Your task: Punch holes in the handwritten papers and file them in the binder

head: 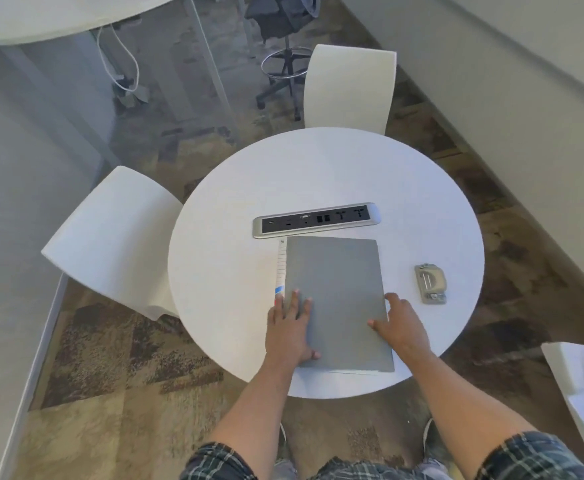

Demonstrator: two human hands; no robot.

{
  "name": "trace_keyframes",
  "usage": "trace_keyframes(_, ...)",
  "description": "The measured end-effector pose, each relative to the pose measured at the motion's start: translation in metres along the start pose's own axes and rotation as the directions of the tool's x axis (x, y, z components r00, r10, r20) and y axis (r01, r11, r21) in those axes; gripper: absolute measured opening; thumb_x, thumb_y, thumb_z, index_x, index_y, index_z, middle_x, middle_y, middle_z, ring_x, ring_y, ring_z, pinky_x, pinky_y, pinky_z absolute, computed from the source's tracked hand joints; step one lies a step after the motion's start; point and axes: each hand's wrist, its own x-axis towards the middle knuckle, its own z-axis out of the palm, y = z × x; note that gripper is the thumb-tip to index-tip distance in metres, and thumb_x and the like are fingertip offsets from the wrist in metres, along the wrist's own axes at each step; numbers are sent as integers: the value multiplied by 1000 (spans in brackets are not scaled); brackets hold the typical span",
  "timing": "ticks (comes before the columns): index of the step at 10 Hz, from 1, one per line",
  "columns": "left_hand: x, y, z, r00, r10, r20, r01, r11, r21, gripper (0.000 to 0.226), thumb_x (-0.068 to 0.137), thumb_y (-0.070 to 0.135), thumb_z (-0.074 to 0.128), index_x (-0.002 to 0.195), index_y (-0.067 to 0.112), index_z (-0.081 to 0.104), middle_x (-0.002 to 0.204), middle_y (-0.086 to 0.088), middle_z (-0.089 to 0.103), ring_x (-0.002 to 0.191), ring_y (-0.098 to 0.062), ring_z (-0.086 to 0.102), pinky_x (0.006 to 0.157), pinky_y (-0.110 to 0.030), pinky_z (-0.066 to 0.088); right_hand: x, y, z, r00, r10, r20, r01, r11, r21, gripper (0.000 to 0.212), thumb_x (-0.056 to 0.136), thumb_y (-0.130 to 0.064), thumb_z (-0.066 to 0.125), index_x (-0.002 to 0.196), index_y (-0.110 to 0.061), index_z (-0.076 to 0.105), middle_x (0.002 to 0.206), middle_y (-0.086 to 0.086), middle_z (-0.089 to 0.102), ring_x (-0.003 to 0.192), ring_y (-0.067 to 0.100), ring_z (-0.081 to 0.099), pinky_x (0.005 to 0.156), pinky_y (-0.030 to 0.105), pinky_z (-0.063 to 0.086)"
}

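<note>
From the head camera, a closed grey binder (335, 292) lies on the round white table (221, 265), with lined papers (281, 268) peeking out along its left edge. The left hand (288, 330) presses flat on the cover, fingers straight. The right hand (399, 325) rests on the binder's right edge; I cannot tell whether it grips. A hole punch (430, 284) sits to the right.

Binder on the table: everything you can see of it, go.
The binder is a plain grey, matte cover, closed, flat on the white table just this side of the socket strip. Lined paper with blue and red marks pokes out along its left edge. The left hand rests flat on its left side; the right hand touches its right edge.
</note>
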Motion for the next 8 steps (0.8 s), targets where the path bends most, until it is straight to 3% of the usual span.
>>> trace_keyframes(1,-5,-1,15,998,-52,-25,51,998,-29,125,79,67,70,163,22,-11,167,-6,-27,154,-40,-21,127,-49,6,0,8,16,972,-236,2,231,947,-222,74,95,-24,70,159,-20,35,164,11,34,147,32,39,115,43,40)
trace_keyframes(2,-4,-1,19,998,-45,-36,46,999,7,121,82,70,65,163,18,-10,167,-9,-27,154,-40,-21,127,-49,5,7,16,29,939,-323,121,344,904,-255,60,105,-11,47,162,-14,28,172,3,18,159,21,19,123,35,29)
trace_keyframes(3,-2,0,21,998,-62,-25,62,998,18,120,83,69,65,163,18,-9,167,-9,-27,154,-40,-21,127,-48,4,12,21,34,940,-308,145,337,907,-253,60,108,-11,36,165,-15,17,174,-1,10,161,15,7,126,30,17)
trace_keyframes(5,-2,4,17,996,-85,-29,83,996,-42,121,82,67,68,163,18,-7,168,-8,-24,154,-39,-20,127,-48,8,23,22,30,925,-320,205,370,882,-292,61,110,-12,32,166,-15,9,174,-1,3,161,14,2,127,30,14)
trace_keyframes(7,-6,7,9,993,-118,-16,115,988,-103,122,81,69,67,163,18,-6,169,-8,-22,155,-37,-19,127,-48,6,20,11,13,917,-314,244,385,855,-347,59,112,-22,32,166,-16,10,174,0,6,160,14,9,127,36,24)
trace_keyframes(8,-5,7,1,983,-79,-163,65,994,-89,117,83,81,47,163,10,0,168,-5,-19,156,-27,-20,125,-42,-11,14,-2,-1,911,-385,150,412,821,-395,59,111,-36,31,165,-16,17,174,-2,11,159,12,15,124,34,30)
